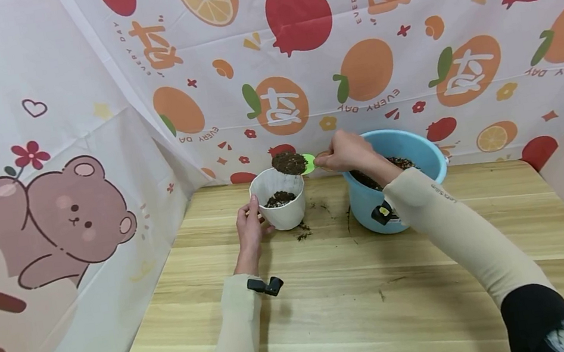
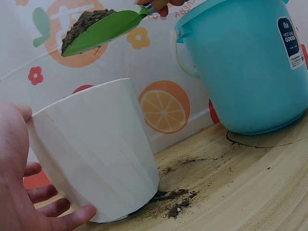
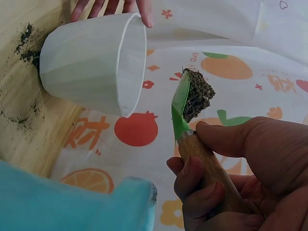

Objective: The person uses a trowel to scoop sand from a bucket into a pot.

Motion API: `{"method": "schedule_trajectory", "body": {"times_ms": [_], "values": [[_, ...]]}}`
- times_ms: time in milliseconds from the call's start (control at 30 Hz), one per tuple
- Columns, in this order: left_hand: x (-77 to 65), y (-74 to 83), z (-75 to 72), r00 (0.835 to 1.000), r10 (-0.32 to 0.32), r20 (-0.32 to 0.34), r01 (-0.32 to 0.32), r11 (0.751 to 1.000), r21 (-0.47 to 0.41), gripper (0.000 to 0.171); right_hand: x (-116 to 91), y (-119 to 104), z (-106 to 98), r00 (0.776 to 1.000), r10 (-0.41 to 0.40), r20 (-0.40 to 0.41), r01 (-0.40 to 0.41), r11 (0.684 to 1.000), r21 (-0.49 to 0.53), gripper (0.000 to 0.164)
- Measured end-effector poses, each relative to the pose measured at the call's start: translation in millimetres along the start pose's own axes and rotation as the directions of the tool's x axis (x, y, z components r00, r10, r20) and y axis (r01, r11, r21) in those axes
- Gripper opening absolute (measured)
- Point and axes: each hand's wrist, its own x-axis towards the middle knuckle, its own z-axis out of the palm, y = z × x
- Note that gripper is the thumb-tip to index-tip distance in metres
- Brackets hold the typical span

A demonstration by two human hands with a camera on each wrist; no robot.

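A white plant pot (image 1: 281,219) stands on the wooden table with dark soil (image 1: 280,199) in its bottom. My left hand (image 1: 250,228) holds the pot from its left side, one digit at the rim and the other fingers lower along the wall. In my right hand (image 3: 226,178) is the wooden handle (image 3: 204,166) of a green trowel (image 2: 113,31), gripped with the thumb on top. Its blade carries a heap of soil (image 1: 288,163) above the pot's far rim. The right forearm passes over a light blue bucket (image 1: 373,211), which also contains soil (image 1: 400,163).
Spilled soil (image 2: 178,202) lies on the table between pot and bucket. Behind them hangs a fruit-printed cloth (image 1: 228,99), and a cloth with a bear print (image 1: 76,211) covers the left side. The bucket has a pale handle (image 2: 182,60) at its side.
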Motion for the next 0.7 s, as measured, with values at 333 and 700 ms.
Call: {"method": "schedule_trajectory", "body": {"times_ms": [333,700], "values": [[-1.7,0.5,-0.9,1.0,0.003,-0.01,-0.003,1.0,0.015,0.068,7.3,-6.0,12.8,0.999,-0.007,0.033,0.007,1.0,-0.01,0.06],[-0.2,-0.2,-1.1,1.0,-0.001,0.009,0.001,1.0,0.002,0.069,16.7,-14.6,30.5,0.998,0.037,0.045,-0.034,0.996,-0.083,0.061]]}}
